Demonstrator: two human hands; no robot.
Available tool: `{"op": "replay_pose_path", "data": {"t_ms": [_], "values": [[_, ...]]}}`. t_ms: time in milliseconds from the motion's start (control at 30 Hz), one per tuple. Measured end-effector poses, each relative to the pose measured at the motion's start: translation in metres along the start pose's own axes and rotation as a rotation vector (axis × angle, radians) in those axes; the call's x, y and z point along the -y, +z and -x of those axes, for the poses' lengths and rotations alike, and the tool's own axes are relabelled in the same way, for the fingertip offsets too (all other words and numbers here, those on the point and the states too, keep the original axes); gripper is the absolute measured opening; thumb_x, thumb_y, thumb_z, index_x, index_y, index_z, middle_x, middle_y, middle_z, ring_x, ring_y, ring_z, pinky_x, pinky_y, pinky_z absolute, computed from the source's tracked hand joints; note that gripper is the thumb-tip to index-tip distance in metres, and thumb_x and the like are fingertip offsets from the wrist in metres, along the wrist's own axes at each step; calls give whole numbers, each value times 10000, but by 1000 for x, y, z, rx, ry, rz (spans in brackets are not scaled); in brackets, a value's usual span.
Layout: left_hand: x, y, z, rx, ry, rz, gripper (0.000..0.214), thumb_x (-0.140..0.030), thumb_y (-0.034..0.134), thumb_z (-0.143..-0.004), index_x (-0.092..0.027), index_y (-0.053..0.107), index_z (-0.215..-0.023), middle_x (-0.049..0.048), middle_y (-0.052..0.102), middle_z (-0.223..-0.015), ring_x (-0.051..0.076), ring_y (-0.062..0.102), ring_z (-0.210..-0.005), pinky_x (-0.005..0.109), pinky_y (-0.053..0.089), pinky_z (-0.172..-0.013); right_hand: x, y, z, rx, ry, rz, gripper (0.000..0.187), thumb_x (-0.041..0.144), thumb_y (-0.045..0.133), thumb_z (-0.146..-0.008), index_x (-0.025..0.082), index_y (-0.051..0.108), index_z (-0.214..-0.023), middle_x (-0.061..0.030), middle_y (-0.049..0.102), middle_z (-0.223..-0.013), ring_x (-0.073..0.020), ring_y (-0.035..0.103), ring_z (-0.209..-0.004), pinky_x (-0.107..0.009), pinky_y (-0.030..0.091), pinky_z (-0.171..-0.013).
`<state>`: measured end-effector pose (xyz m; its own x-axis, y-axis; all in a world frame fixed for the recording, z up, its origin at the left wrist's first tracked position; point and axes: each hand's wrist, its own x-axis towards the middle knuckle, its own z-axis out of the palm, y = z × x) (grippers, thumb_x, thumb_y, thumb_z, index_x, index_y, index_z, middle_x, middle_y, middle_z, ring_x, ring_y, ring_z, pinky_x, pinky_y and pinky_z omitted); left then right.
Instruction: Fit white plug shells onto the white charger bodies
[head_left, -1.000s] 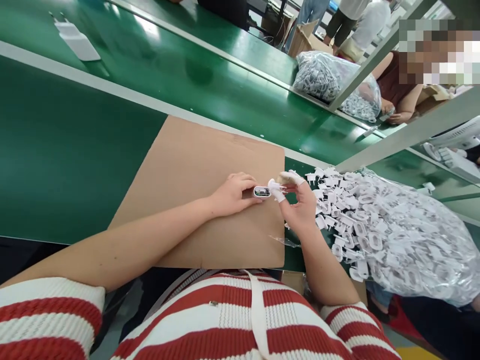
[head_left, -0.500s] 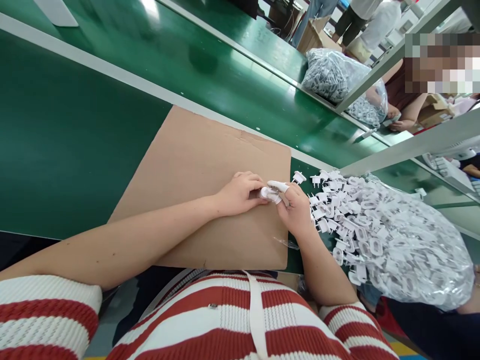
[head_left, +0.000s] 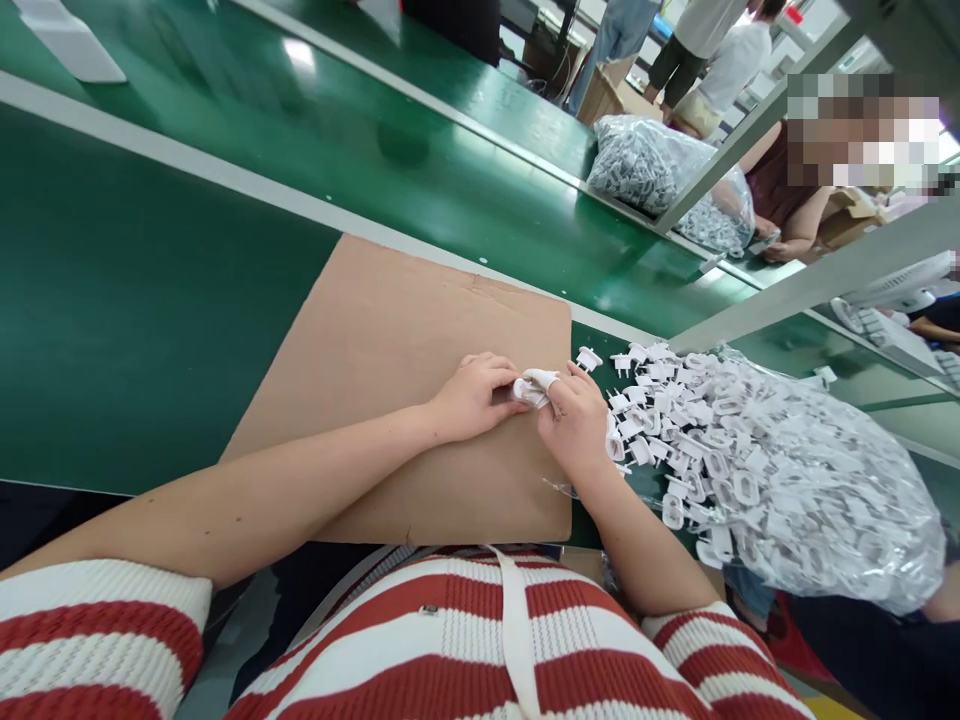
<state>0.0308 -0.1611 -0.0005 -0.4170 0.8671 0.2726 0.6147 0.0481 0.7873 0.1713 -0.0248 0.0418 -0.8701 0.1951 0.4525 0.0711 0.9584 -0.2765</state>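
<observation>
Over the right part of a brown cardboard sheet (head_left: 405, 330), my two hands meet at one small white plastic plug part (head_left: 525, 392). My left hand (head_left: 474, 398) pinches its left side between thumb and fingers. My right hand (head_left: 574, 415), with a white finger cover on the index finger, closes on it from the right. That finger bends over the part and hides much of it. Beside my right hand, a heap of similar white plug parts (head_left: 652, 410) lies on the green table; some show two pins.
A clear plastic bag (head_left: 840, 480) of white parts spills out at right. Past a pale rail is a green surface (head_left: 420, 170) with another filled bag (head_left: 637, 160). A grey post (head_left: 765, 110) slants up at right. Other people are at the far side, one with hands near that bag.
My right index finger has gone from stretched out to bent down over the plug part. Both hands stay together on it. The whole view has shifted slightly.
</observation>
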Motion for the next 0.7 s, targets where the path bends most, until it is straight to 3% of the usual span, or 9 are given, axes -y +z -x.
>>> {"op": "replay_pose_path", "data": {"t_ms": [100, 200, 300, 433, 600, 700], "values": [[-1, 2, 1, -15, 6, 2, 280, -488, 720, -915, -228, 727, -1018, 54, 735, -1036, 263, 639, -1011, 443, 421, -974, 1, 2, 2, -7, 25, 0, 338, 56, 509, -823, 246, 713, -1015, -18, 742, -870, -190, 656, -817, -402, 459, -1114], [-2, 5, 2, -40, 3, -19, 229, -445, 720, -921, -227, 739, -987, 51, 726, -992, 254, 627, -955, 424, 438, -922, 4, 5, 4, -22, 95, 18, 307, 70, 532, -816, 230, 729, -990, -43, 745, -881, -201, 660, -819, -307, 516, -854], [-4, 8, 5, -74, 7, -65, 203, -413, 711, -929, -213, 737, -948, 64, 712, -960, 254, 613, -919, 409, 455, -872, 6, 7, 4, -33, 114, 43, 268, 74, 530, -834, 214, 733, -940, -49, 741, -858, -195, 657, -792, -271, 451, -692], [-7, 10, 9, -92, 11, -99, 214, -417, 720, -922, -203, 726, -925, 78, 711, -947, 274, 621, -916, 435, 481, -872, 6, 9, 6, -33, 111, 40, 282, 70, 512, -851, 219, 727, -955, -53, 745, -865, -206, 677, -822, -281, 451, -714], [-9, 9, 12, -69, 60, 0, 473, -329, 679, -918, -274, 610, -1383, 87, 713, -1233, 297, 631, -1076, 480, 500, -985, 5, 19, 12, -7, 285, -60, 167, 137, 539, -872, 208, 660, -961, -79, 757, -903, -238, 718, -834, -313, 511, -737], [-9, 8, 12, -42, 54, -4, 465, -306, 619, -945, -294, 600, -1409, 85, 717, -1235, 310, 618, -1113, 510, 489, -1022, 4, 20, 14, 14, 371, -241, 223, 161, 561, -873, 202, 609, -1087, -86, 775, -1028, -251, 750, -911, -342, 558, -791]]}}
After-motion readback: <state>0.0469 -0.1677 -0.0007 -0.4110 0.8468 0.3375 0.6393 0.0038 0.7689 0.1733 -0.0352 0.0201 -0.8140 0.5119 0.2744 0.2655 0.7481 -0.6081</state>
